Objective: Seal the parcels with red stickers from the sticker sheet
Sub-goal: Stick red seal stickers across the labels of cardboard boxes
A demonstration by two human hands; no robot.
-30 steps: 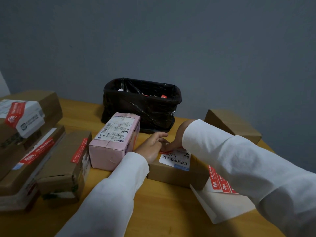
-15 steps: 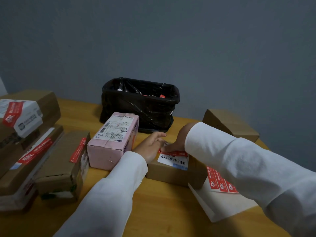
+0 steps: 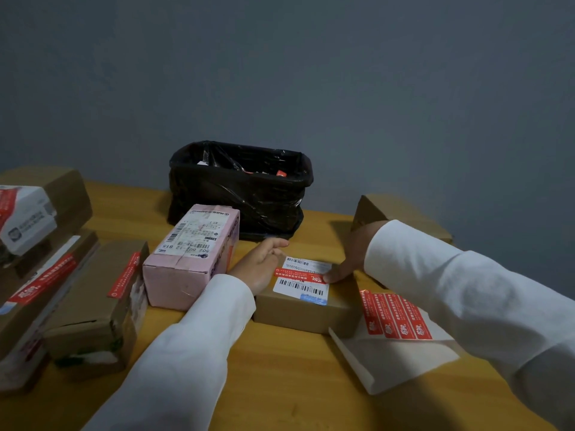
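The red sticker (image 3: 301,277) lies left-to-right across the brown parcel (image 3: 306,301) at mid-counter. The right hand (image 3: 350,262) presses its right end, fingers apparently flat. The left hand (image 3: 259,265) steadies the parcel's left side, relaxed. The sticker sheet (image 3: 396,321) sits just right, nearer the right hand.

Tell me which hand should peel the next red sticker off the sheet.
Right, probably. The sticker sheet lies on the right, under the right forearm, and the right hand presses the sticker nearby. The left hand rests at the brown box's far side.
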